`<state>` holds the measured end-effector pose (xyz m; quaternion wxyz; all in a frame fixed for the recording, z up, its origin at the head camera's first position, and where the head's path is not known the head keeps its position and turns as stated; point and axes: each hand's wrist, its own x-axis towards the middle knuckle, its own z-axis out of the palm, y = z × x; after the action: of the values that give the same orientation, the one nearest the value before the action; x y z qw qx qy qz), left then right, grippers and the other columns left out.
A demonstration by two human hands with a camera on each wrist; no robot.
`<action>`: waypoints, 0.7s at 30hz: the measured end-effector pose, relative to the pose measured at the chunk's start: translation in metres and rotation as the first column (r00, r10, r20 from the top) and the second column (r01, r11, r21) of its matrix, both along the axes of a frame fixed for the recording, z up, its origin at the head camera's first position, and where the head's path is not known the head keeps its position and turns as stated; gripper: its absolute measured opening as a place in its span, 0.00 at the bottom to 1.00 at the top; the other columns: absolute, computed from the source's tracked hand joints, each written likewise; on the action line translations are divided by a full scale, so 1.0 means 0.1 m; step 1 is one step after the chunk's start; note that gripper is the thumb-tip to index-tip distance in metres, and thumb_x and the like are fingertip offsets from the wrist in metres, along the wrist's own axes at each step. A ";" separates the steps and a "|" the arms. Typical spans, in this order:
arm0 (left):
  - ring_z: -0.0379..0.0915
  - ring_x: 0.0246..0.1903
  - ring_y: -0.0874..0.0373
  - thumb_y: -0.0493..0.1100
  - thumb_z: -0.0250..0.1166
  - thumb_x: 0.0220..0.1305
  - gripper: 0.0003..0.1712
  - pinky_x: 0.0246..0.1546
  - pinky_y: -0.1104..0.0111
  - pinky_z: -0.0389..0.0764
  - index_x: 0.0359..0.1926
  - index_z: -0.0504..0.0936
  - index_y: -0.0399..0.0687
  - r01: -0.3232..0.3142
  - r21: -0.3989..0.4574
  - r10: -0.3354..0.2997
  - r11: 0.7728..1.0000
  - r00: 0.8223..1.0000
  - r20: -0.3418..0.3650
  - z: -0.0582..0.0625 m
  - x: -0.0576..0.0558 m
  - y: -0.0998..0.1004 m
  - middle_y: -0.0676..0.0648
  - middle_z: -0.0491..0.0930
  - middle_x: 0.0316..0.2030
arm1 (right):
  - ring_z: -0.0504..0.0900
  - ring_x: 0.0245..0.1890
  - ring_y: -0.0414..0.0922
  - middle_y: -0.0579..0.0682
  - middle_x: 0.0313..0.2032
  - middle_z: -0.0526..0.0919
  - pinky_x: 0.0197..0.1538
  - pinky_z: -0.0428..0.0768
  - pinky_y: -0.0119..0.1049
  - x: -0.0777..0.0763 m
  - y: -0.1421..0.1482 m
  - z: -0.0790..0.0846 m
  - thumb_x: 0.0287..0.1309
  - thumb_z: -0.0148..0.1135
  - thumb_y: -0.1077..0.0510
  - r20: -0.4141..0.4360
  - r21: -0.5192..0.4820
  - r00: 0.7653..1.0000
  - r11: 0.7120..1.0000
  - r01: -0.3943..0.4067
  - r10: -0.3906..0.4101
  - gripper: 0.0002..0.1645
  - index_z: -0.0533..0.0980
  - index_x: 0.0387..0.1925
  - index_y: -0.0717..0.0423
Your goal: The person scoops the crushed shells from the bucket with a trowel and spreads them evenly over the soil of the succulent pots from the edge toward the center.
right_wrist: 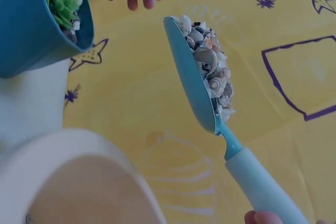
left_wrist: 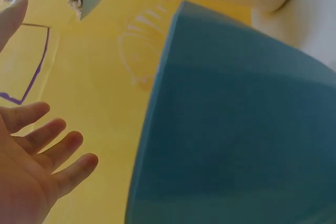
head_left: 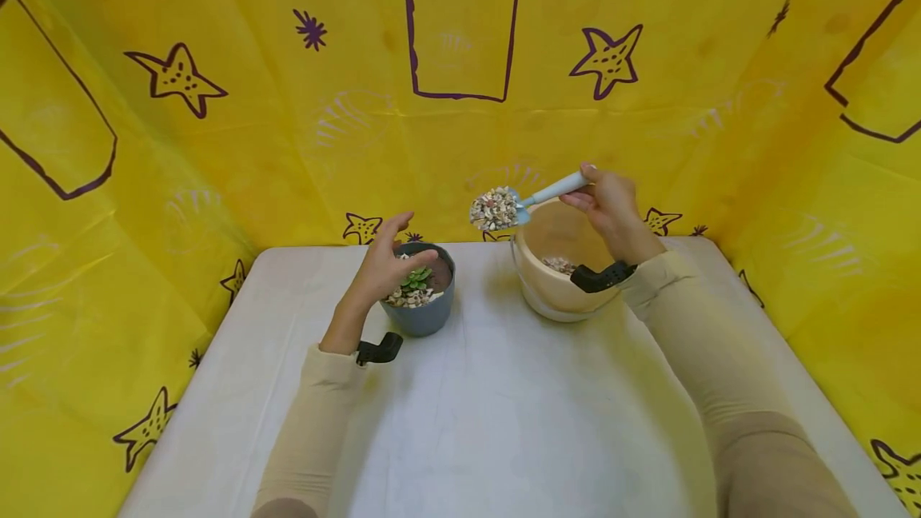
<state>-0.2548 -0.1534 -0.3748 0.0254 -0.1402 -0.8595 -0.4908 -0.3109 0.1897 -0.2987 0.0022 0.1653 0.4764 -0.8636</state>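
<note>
My right hand [head_left: 612,210] grips the pale handle of a small blue trowel [right_wrist: 191,80], raised beside and above the cream bucket [head_left: 536,282]. Heaped on its blade are small seashells [right_wrist: 212,66]. Over the rim of a blue-grey plant pot [head_left: 420,320] hovers my left hand [head_left: 381,266], fingers spread and holding nothing. Inside that pot a green succulent [head_left: 416,278] stands among shells, with dark bare soil showing on the right side. In the left wrist view the pot's outer wall [left_wrist: 236,119] fills much of the frame beside my palm.
More shells [head_left: 560,264] lie at the bottom of the bucket, which has a thin handle hanging at its side. Both containers stand near the back edge of a white-covered table [head_left: 504,414]. Yellow patterned cloth [head_left: 460,142] hangs behind and at both sides.
</note>
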 end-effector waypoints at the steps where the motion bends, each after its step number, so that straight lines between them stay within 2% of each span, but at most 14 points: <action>1: 0.49 0.73 0.47 0.56 0.69 0.59 0.49 0.72 0.48 0.57 0.75 0.55 0.51 -0.003 -0.001 0.003 1.000 1.000 -0.002 -0.01 0.00 -0.03 0.44 0.52 0.75 | 0.85 0.26 0.49 0.56 0.34 0.76 0.32 0.86 0.41 -0.01 -0.03 -0.01 0.67 0.55 0.60 0.002 0.000 1.000 1.000 -0.004 0.004 0.05 0.73 0.39 0.58; 5: 0.49 0.74 0.46 0.57 0.68 0.60 0.50 0.72 0.48 0.55 0.76 0.53 0.51 -0.014 -0.007 0.014 1.000 1.000 0.015 -0.07 -0.02 -0.14 0.44 0.50 0.75 | 0.85 0.24 0.49 0.57 0.32 0.76 0.29 0.86 0.41 -0.03 -0.14 -0.07 0.68 0.53 0.61 0.002 -0.014 1.000 1.000 -0.008 0.008 0.05 0.74 0.37 0.59; 9: 0.48 0.74 0.45 0.56 0.68 0.61 0.50 0.73 0.47 0.54 0.76 0.52 0.51 -0.026 -0.014 0.026 1.000 0.999 0.032 -0.14 -0.03 -0.25 0.43 0.49 0.76 | 0.85 0.21 0.49 0.57 0.24 0.80 0.27 0.86 0.41 -0.04 -0.24 -0.13 0.68 0.54 0.62 -0.007 -0.033 1.000 0.999 -0.010 0.010 0.07 0.75 0.34 0.61; 13: 0.47 0.74 0.43 0.54 0.68 0.61 0.50 0.73 0.45 0.52 0.77 0.51 0.51 -0.033 0.001 0.033 0.999 0.999 0.042 -0.21 -0.05 -0.34 0.42 0.48 0.76 | 0.84 0.19 0.49 0.56 0.21 0.81 0.26 0.85 0.39 -0.05 -0.35 -0.18 0.67 0.56 0.62 -0.009 -0.007 1.000 1.000 -0.009 0.009 0.08 0.76 0.32 0.60; 16: 0.47 0.74 0.42 0.53 0.68 0.61 0.51 0.73 0.44 0.52 0.77 0.49 0.51 -0.025 0.014 0.024 1.000 0.998 0.054 -0.26 -0.05 -0.39 0.42 0.48 0.76 | 0.85 0.19 0.48 0.55 0.20 0.81 0.26 0.85 0.39 -0.05 -0.43 -0.21 0.67 0.56 0.62 -0.010 0.011 1.000 1.000 0.000 0.000 0.06 0.78 0.36 0.61; 21: 0.46 0.75 0.43 0.51 0.68 0.61 0.52 0.72 0.44 0.52 0.77 0.47 0.51 -0.007 0.025 0.005 1.000 0.996 0.086 -0.37 -0.04 -0.49 0.42 0.49 0.76 | 0.85 0.18 0.47 0.55 0.20 0.81 0.27 0.85 0.38 -0.05 -0.56 -0.26 0.67 0.56 0.60 -0.005 0.045 1.000 0.999 -0.011 0.011 0.10 0.77 0.44 0.64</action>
<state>-0.2586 -0.2020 -0.4113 -0.0086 -0.1160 -0.8540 -0.5071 -0.3162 0.1340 -0.3243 0.0021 0.1602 0.4964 -0.8531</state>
